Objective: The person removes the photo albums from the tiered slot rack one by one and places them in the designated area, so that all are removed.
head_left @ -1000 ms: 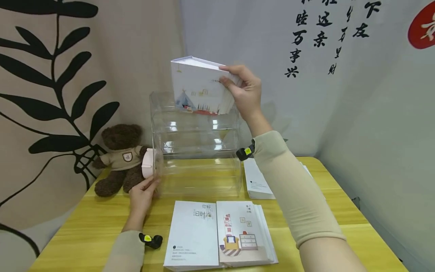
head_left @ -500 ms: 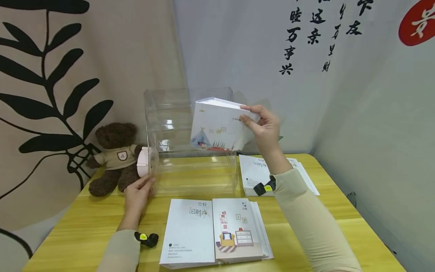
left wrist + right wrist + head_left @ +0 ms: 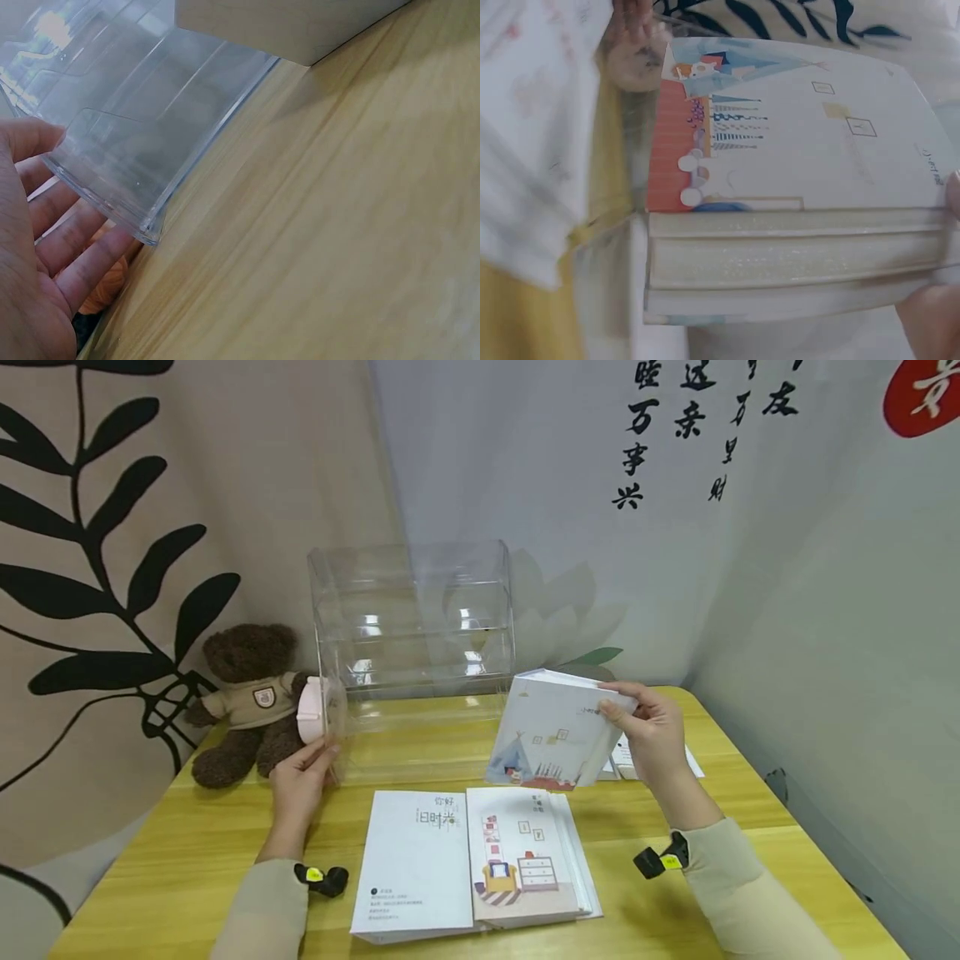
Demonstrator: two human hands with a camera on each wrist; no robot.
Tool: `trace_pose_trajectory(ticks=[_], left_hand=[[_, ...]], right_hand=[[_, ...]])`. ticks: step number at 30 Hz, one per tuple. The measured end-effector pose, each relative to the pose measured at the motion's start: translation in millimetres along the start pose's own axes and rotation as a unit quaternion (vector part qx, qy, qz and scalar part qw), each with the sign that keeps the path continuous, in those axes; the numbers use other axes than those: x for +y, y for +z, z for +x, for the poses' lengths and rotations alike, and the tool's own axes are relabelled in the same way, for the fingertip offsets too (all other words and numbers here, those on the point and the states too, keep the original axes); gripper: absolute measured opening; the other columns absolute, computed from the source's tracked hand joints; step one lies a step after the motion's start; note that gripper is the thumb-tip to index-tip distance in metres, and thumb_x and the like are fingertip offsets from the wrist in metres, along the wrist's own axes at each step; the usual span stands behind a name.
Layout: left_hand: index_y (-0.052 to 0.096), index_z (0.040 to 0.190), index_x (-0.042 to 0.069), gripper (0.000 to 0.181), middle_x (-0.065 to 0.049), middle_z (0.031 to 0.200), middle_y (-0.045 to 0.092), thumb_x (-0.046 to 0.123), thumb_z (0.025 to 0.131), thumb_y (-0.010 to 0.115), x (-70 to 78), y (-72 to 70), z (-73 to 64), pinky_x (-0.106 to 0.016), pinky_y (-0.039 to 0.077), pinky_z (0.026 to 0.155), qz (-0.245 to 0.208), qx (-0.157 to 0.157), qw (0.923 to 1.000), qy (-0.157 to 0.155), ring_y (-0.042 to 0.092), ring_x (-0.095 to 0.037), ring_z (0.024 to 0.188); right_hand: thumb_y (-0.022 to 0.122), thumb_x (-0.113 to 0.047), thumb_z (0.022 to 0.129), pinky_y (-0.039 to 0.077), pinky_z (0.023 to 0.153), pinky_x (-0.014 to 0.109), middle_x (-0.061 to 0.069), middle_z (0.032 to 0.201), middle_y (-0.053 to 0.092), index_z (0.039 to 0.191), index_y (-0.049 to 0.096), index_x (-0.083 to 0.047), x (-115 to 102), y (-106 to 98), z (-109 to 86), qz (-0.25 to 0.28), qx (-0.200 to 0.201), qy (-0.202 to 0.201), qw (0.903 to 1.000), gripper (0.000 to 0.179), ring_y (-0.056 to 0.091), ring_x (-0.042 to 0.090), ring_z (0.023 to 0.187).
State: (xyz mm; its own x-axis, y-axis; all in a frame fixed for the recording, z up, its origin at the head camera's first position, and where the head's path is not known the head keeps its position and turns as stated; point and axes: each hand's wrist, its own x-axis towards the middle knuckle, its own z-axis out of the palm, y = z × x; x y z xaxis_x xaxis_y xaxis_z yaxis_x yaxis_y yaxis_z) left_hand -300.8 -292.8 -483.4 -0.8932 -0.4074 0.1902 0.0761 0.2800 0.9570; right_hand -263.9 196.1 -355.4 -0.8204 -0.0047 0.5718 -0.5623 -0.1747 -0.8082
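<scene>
In the head view my right hand [image 3: 654, 739] holds a white photo album [image 3: 551, 735] by its right edge, thumb on the front cover, over the table right of the rack. A blue tent and a red rug are printed on the cover. The right wrist view shows the album's thick page blocks [image 3: 802, 255]. My left hand [image 3: 298, 781] grips the lower left side of a clear plastic tiered rack [image 3: 412, 633]. In the left wrist view its thumb lies on one face of the rack's panel [image 3: 135, 150], its fingers on the other.
Two stacks of albums stand side by side in front of the rack, a plain white one [image 3: 416, 881] and one with a furniture picture [image 3: 525, 860]. More albums [image 3: 626, 760] lie behind the held one. A brown teddy bear [image 3: 251, 693] and a pale pink object [image 3: 310, 710] are at left.
My right hand has brought the album down and to the right, from above the rack to low over the table. My left hand keeps its place on the rack.
</scene>
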Motion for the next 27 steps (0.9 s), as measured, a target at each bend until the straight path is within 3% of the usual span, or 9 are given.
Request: trace_pose_trajectory(ticks=[6,12,18,23,27], left_hand=[[0.073,0.126,0.017,0.04,0.007,0.104,0.075,0.035,0.09,0.078,2.7,-1.7,1.8,-0.024,0.056,0.059,0.011,0.003,0.9999,0.005,0.068,-0.013,0.068],[0.074,0.125,0.016,0.039,0.011,0.103,0.075,0.033,0.09,0.078,3.7,-0.3,-0.5,-0.023,0.057,0.06,-0.007,0.005,1.0,-0.001,0.07,-0.01,0.073],[0.072,0.128,0.017,0.042,-0.005,0.117,0.072,0.039,0.091,0.076,7.0,0.2,-2.2,-0.02,0.057,0.064,0.006,-0.001,1.0,-0.003,0.068,-0.001,0.08],[0.07,0.13,0.018,0.046,-0.009,0.122,0.07,0.043,0.091,0.075,6.5,-1.3,-3.5,-0.019,0.056,0.066,0.025,-0.002,0.9996,-0.013,0.065,0.005,0.082],[0.071,0.13,0.018,0.046,-0.002,0.12,0.072,0.042,0.091,0.076,5.5,-2.8,-2.8,-0.021,0.057,0.067,0.013,-0.005,0.9998,-0.015,0.066,0.003,0.084]], right_hand=[[0.067,0.005,0.094,0.058,0.078,0.026,0.004,0.104,0.071,0.112,0.074,0.002,9.1,-26.1,-24.3,0.022,0.04,0.071,0.9965,0.019,0.07,0.015,0.091],[0.065,0.006,0.095,0.057,0.08,0.025,0.004,0.107,0.072,0.115,0.072,0.004,12.4,-44.0,-36.3,0.033,0.053,0.072,0.9955,0.021,0.069,0.014,0.095],[0.062,0.007,0.096,0.057,0.078,0.024,0.005,0.104,0.072,0.114,0.07,0.007,12.6,-64.0,-43.9,0.038,0.062,0.071,0.9948,0.019,0.069,0.015,0.094],[0.06,0.008,0.097,0.057,0.074,0.023,0.003,0.103,0.071,0.111,0.072,0.002,14.3,-84.3,-53.5,0.04,0.058,0.101,0.9924,0.02,0.069,0.013,0.092],[0.062,0.003,0.098,0.055,0.074,0.022,-0.001,0.109,0.068,0.113,0.074,-0.002,16.6,-98.6,-55.6,0.021,0.046,0.135,0.9895,0.019,0.065,0.01,0.094]])
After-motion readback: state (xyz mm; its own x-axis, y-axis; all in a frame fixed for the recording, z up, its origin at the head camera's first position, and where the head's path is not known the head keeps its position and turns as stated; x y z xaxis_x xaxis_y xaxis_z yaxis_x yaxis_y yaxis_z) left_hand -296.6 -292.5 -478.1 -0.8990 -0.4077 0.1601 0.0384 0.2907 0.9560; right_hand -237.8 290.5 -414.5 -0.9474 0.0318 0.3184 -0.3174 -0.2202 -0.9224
